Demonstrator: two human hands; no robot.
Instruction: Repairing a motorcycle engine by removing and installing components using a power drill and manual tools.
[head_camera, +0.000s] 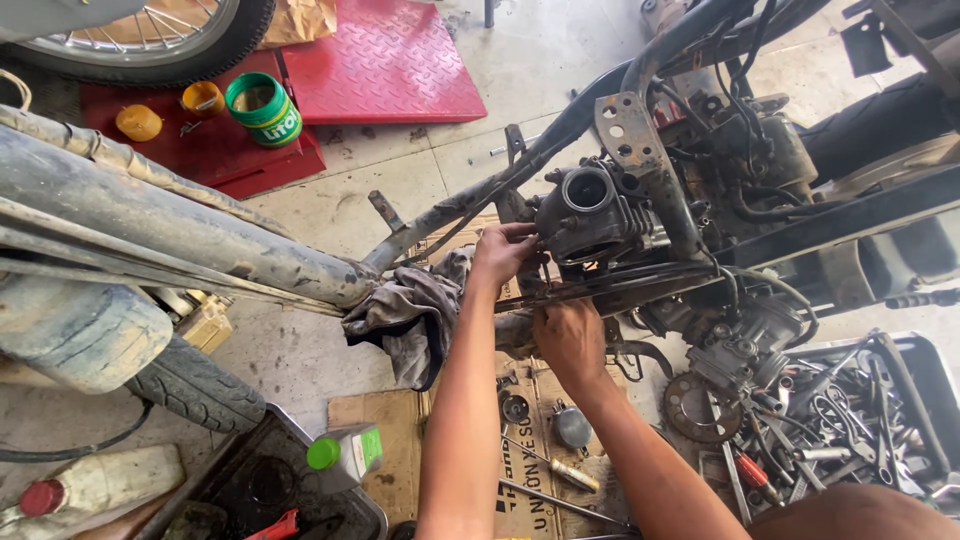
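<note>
Fingers of the left hand (503, 252) press the engine cylinder (590, 215); right hand (568, 338) curls underneath, grip seemingly closed, contents hidden.

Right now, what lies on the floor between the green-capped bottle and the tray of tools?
In the head view, flattened cardboard with a screwdriver and small round metal parts lies between the green-capped bottle and tool tray; the person's forearms cross above.

- My left hand (503, 252) is stretched out ahead, fingers curled and pressed forward, the bare forearm running straight up from the bottom of the view.
- My right hand (568, 338) sits lower and nearer, back of the hand up, knuckles bent; the fingertips are hidden, so it's probably closed on something.
</note>
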